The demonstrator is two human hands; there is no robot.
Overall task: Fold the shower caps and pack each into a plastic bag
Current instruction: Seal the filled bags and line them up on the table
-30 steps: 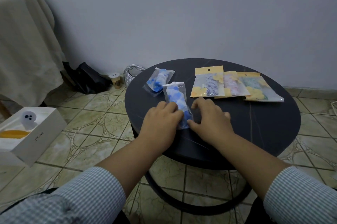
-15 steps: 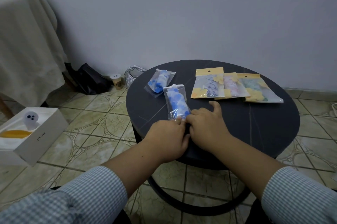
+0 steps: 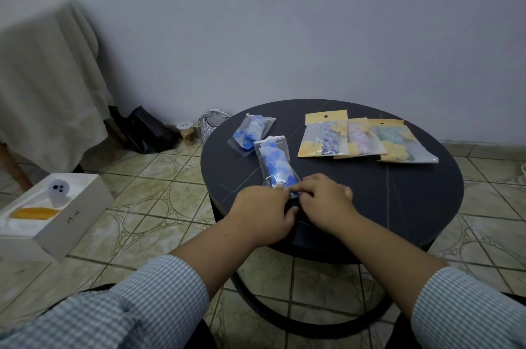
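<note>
A clear plastic bag [image 3: 274, 162] with a folded blue-and-white shower cap inside lies on the round black table [image 3: 398, 192], its near end toward me. My left hand [image 3: 260, 213] and my right hand [image 3: 326, 200] both pinch that near end, fingertips close together. A second packed bag [image 3: 250, 134] with a blue cap lies behind it to the left.
Three yellow-topped packets [image 3: 364, 138] lie fanned at the table's back right. On the tiled floor to the left stands a white box [image 3: 54, 212]; a black bag [image 3: 148, 129], a small cup [image 3: 186, 132] and a draped cloth [image 3: 48, 78] sit by the wall.
Both hands slid back along the bag from its middle to its near end. More of the bagged blue cap now shows.
</note>
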